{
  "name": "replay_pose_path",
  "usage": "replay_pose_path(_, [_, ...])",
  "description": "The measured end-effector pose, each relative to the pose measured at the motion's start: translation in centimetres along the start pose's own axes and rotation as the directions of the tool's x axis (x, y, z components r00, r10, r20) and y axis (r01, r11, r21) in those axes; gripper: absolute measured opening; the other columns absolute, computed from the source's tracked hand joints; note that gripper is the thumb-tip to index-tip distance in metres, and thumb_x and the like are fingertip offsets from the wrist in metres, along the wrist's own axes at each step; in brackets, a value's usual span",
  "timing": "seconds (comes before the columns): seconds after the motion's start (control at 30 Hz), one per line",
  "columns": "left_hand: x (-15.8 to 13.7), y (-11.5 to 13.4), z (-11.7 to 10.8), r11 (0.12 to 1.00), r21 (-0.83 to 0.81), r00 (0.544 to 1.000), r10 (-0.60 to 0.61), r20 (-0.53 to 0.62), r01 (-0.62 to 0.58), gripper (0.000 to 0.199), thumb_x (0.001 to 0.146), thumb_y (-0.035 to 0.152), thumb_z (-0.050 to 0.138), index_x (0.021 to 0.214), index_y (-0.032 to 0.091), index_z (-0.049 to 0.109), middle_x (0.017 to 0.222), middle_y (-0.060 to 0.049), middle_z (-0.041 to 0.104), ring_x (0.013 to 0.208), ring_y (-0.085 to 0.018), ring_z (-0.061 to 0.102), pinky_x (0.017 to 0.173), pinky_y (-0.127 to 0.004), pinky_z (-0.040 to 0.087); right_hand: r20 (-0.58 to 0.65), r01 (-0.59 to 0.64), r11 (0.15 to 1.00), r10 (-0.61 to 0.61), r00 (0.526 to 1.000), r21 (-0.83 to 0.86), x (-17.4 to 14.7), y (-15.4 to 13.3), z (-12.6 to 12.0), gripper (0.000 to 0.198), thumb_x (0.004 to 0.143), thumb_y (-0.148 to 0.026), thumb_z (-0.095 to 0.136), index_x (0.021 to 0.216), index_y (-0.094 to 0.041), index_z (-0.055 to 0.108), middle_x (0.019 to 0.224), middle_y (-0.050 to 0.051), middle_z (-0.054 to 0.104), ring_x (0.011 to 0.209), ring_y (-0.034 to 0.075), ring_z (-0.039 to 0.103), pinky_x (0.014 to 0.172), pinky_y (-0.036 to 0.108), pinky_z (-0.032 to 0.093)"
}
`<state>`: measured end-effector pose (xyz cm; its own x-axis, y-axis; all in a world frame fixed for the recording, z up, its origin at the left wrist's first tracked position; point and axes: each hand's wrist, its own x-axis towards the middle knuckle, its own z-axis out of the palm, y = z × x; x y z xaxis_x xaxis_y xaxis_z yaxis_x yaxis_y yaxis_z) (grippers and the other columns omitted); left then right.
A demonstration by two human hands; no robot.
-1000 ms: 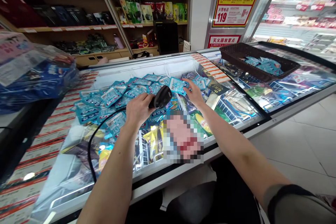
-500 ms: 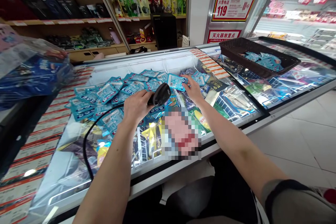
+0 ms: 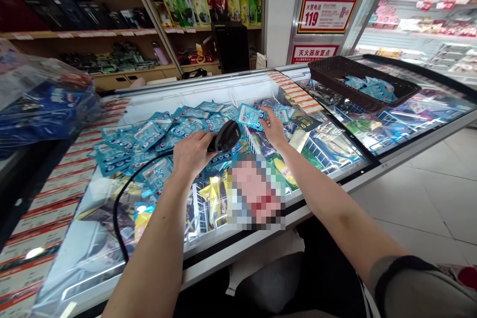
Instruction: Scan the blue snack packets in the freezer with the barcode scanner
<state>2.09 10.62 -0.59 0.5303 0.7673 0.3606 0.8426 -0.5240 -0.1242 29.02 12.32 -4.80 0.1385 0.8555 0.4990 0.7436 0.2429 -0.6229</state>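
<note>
My left hand [image 3: 191, 153] is wrapped round the handle of a black barcode scanner [image 3: 228, 136], whose head points away to the right. A black cable [image 3: 121, 198] loops down from it. My right hand [image 3: 273, 126] pinches the right end of a small blue packet [image 3: 250, 116], holding it up with its barcode side showing, just beyond the scanner head. Left of it, a heap of similar blue packets [image 3: 151, 134] lies on the glass top of a chest freezer [image 3: 156, 88]. A few more blue packets [image 3: 283, 112] lie behind my right hand.
A dark brown basket [image 3: 335, 67] with several blue packets stands on the freezer at the right. At the left is a plastic-wrapped blue bundle [image 3: 48, 102]. Shelves with pouches [image 3: 203, 10] and a black box [image 3: 230, 47] stand behind. Something pixelated [image 3: 255, 191] lies at the front edge.
The view has shifted very slightly. Both hands keep hold of the scanner and the packet in almost the same places.
</note>
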Motion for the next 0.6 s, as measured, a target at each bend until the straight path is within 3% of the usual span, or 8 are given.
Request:
replay_pose_path(0.2, [0.0,0.0,0.1,1.0,0.022,1.0,-0.013,-0.008,0.013,0.036,0.081,0.039,0.052,0.113,0.023,0.058,0.097,-0.008,0.063,0.096,-0.027,0.059,0.066,-0.033,0.04,-0.102,-0.147,0.987,0.14,0.985,-0.065,0.1,0.7,0.5,0.042,0.092,-0.03,0.032,0.133,-0.02,0.037,0.083,0.005,0.061,0.078,0.023,0.059,0.078,0.037,0.046])
replay_pose_path(0.37, [0.0,-0.2,0.3,0.999,0.025,0.999,-0.023,-0.033,0.024,0.034,0.083,0.037,0.05,0.113,0.023,0.058,0.096,-0.008,0.063,0.095,-0.027,0.059,0.065,-0.033,0.039,-0.203,-0.26,0.959,0.233,0.951,-0.117,0.4,1.0,-0.1,0.041,0.089,-0.023,0.033,0.13,-0.016,0.039,0.088,0.009,0.062,0.082,0.025,0.058,0.08,0.039,0.044])
replay_pose_path(0.5, [0.0,-0.3,0.3,0.999,0.03,0.999,-0.028,-0.033,0.029,0.033,0.083,0.036,0.05,0.112,0.023,0.058,0.096,-0.008,0.063,0.096,-0.027,0.059,0.065,-0.032,0.038,-0.264,-0.316,0.928,0.261,0.928,-0.194,0.6,1.3,-0.9,0.039,0.086,-0.022,0.041,0.124,-0.013,0.045,0.102,0.014,0.059,0.098,0.027,0.053,0.087,0.041,0.041])
replay_pose_path(0.6, [0.0,-0.3,0.3,0.999,0.023,0.999,-0.026,-0.046,0.027,0.033,0.083,0.036,0.049,0.112,0.023,0.058,0.097,-0.008,0.063,0.096,-0.027,0.059,0.065,-0.033,0.039,-0.345,-0.314,0.907,0.209,0.915,-0.281,0.5,1.2,-1.1,0.034,0.084,-0.027,0.048,0.116,-0.015,0.052,0.121,0.017,0.049,0.116,0.032,0.04,0.094,0.047,0.035])
